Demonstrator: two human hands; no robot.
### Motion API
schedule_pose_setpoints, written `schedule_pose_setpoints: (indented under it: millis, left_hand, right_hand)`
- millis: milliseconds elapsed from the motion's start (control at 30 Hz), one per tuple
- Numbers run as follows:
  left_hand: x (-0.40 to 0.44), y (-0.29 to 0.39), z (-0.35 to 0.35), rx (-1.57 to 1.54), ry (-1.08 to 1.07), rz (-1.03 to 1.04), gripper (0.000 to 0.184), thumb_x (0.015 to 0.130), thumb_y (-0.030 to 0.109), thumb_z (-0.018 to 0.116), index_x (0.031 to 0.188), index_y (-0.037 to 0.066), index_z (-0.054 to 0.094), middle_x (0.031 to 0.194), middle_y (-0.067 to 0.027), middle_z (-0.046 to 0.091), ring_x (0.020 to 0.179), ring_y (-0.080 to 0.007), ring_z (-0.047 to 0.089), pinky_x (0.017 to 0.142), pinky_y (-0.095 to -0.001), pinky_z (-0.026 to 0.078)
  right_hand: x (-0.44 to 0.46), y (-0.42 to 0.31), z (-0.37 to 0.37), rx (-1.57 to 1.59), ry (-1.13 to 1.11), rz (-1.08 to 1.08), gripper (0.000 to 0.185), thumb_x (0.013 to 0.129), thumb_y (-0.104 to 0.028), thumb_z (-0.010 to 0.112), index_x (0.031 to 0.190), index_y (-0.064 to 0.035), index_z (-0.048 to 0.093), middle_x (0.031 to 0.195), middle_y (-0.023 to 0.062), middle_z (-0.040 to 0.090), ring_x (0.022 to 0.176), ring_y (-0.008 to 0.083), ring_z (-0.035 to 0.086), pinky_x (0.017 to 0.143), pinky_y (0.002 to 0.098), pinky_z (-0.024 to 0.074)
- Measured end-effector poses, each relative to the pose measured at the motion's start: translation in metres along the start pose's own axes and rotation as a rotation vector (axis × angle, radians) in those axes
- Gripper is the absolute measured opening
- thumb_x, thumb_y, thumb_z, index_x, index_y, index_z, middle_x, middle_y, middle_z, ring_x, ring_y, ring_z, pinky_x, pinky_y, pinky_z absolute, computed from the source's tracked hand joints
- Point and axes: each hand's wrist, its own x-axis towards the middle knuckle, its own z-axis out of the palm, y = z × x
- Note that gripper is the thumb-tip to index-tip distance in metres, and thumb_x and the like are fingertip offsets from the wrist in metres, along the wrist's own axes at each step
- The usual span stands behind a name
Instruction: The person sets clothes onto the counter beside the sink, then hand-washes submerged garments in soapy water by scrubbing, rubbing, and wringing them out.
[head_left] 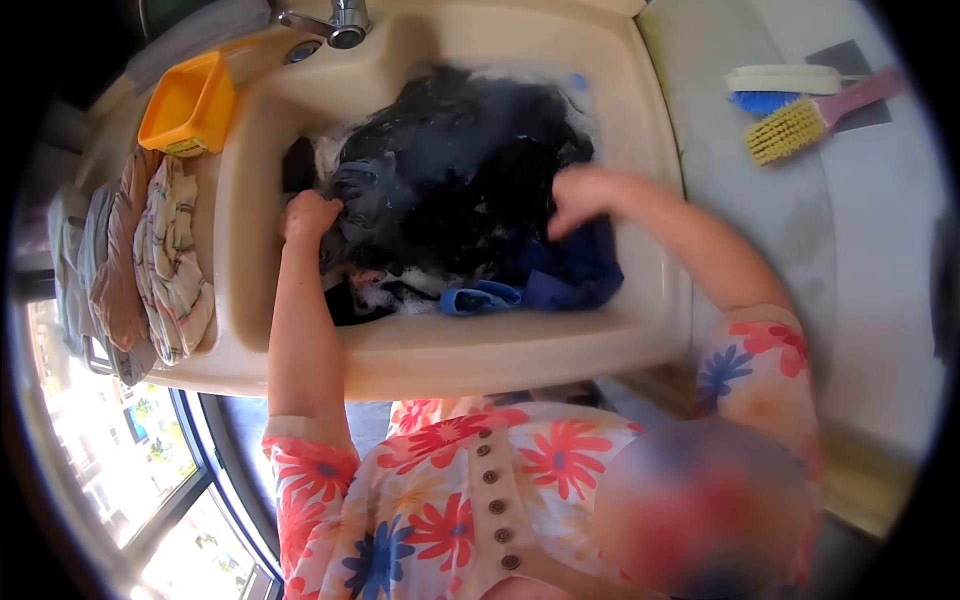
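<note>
A heap of wet black laundry (pixel 460 150) fills the cream sink (pixel 480 360), with suds along its edges. My left hand (pixel 311 215) is closed at the heap's left side, gripping dark grey cloth. On the right, my right hand (pixel 580 198) has its fingers curled onto the edge of the black cloth; the fingertips are partly hidden. Below that hand lies a navy blue garment (pixel 575 275), with a lighter blue strip (pixel 482 297) at its left end. Pale, sudsy fabric (pixel 410 292) shows at the front of the heap.
A chrome faucet (pixel 348 22) stands at the back. An orange plastic container (pixel 190 105) and several folded cloths (pixel 170 260) rest on the sink's left ledge. Two brushes, one yellow-bristled (pixel 785 130) and one white with blue bristles (pixel 783 80), lie on the right counter.
</note>
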Motion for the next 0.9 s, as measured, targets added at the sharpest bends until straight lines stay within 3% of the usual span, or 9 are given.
schedule_pose_setpoints:
  millis: [100, 167, 233, 367, 433, 567, 700, 767, 900]
  left_hand:
    - [-0.005, 0.002, -0.006, 0.03, -0.053, -0.01, 0.047, 0.064, 0.037, 0.064, 0.1, 0.005, 0.064, 0.112, -0.0174, 0.058, 0.105, -0.0317, 0.055, 0.086, -0.041, 0.045]
    - [-0.01, 0.006, -0.007, 0.041, -0.072, -0.016, 0.048, 0.063, 0.036, 0.065, 0.1, 0.006, 0.064, 0.113, -0.0167, 0.057, 0.105, -0.0313, 0.055, 0.086, -0.0407, 0.045]
    - [-0.017, 0.009, -0.01, 0.034, -0.08, -0.024, 0.049, 0.062, 0.036, 0.066, 0.101, 0.005, 0.064, 0.113, -0.0167, 0.057, 0.106, -0.0311, 0.054, 0.086, -0.0405, 0.045]
    - [-0.018, 0.008, -0.01, 0.015, -0.095, -0.028, 0.05, 0.061, 0.034, 0.067, 0.101, 0.004, 0.063, 0.112, -0.0185, 0.057, 0.105, -0.0314, 0.055, 0.087, -0.04, 0.045]
    - [-0.014, 0.007, -0.009, 0.014, -0.101, -0.027, 0.051, 0.06, 0.034, 0.067, 0.101, 0.004, 0.063, 0.112, -0.0185, 0.057, 0.104, -0.0313, 0.055, 0.087, -0.0402, 0.045]
    - [-0.015, 0.009, -0.013, 0.008, -0.093, -0.029, 0.052, 0.058, 0.034, 0.069, 0.101, 0.004, 0.063, 0.112, -0.0176, 0.058, 0.104, -0.0307, 0.055, 0.087, -0.0397, 0.045]
    - [-0.022, 0.011, -0.025, 0.027, -0.098, -0.018, 0.054, 0.057, 0.035, 0.071, 0.1, 0.004, 0.064, 0.109, -0.0174, 0.059, 0.102, -0.0297, 0.057, 0.086, -0.0379, 0.046]
    - [-0.02, 0.009, -0.022, 0.035, -0.11, 0.003, 0.057, 0.055, 0.037, 0.072, 0.1, 0.004, 0.064, 0.108, -0.0178, 0.06, 0.101, -0.0298, 0.058, 0.085, -0.0373, 0.046]
    - [-0.016, 0.007, -0.022, 0.061, -0.205, 0.089, 0.056, 0.052, 0.04, 0.073, 0.095, 0.005, 0.066, 0.103, -0.0163, 0.062, 0.098, -0.0292, 0.059, 0.084, -0.0377, 0.047]
  right_hand:
    - [0.009, -0.029, 0.083, -0.232, -0.278, -0.213, 0.042, 0.067, -0.04, 0.068, 0.086, -0.003, 0.068, 0.09, 0.015, 0.065, 0.087, 0.0294, 0.062, 0.076, 0.0389, 0.0489]
    - [0.041, -0.029, 0.142, -0.273, -0.128, -0.014, 0.027, 0.074, -0.015, 0.055, 0.098, -0.009, 0.066, 0.106, 0.0108, 0.062, 0.1, 0.0244, 0.059, 0.081, 0.0373, 0.0475]
    - [0.083, -0.017, 0.177, -0.362, -0.124, 0.025, 0.029, 0.074, -0.017, 0.056, 0.099, -0.0075, 0.066, 0.109, 0.0124, 0.061, 0.102, 0.0252, 0.057, 0.083, 0.0354, 0.0465]
    - [0.09, 0.0, 0.152, -0.182, -0.295, -0.286, 0.032, 0.075, -0.019, 0.054, 0.103, -0.0053, 0.063, 0.11, 0.0149, 0.059, 0.096, 0.0282, 0.059, 0.075, 0.0373, 0.0498]
    - [0.023, -0.024, 0.057, 0.054, -0.491, 0.011, 0.03, 0.074, -0.02, 0.056, 0.097, -0.0029, 0.064, 0.099, 0.0143, 0.062, 0.085, 0.0252, 0.061, 0.062, 0.0352, 0.052]
    - [0.011, 0.014, -0.021, 0.235, -0.159, -0.135, 0.028, 0.067, -0.01, 0.055, 0.092, 0.0009, 0.06, 0.073, 0.0098, 0.06, 0.065, 0.0186, 0.058, 0.046, 0.0311, 0.0476]
    - [-0.006, 0.002, -0.072, 0.642, 0.037, -0.236, 0.03, 0.069, -0.008, 0.057, 0.098, -0.0012, 0.062, 0.084, 0.0056, 0.065, 0.075, 0.0119, 0.058, 0.069, 0.0249, 0.0466]
    - [0.002, 0.005, -0.091, 0.541, 0.326, -0.634, 0.029, 0.073, -0.006, 0.058, 0.102, -0.0013, 0.061, 0.09, 0.0047, 0.064, 0.084, 0.0097, 0.057, 0.079, 0.0239, 0.0443]
    - [-0.003, -0.027, -0.15, 1.009, 0.354, -0.666, 0.027, 0.078, -0.008, 0.056, 0.103, -0.001, 0.06, 0.093, 0.0063, 0.063, 0.083, 0.0105, 0.057, 0.074, 0.0226, 0.0462]
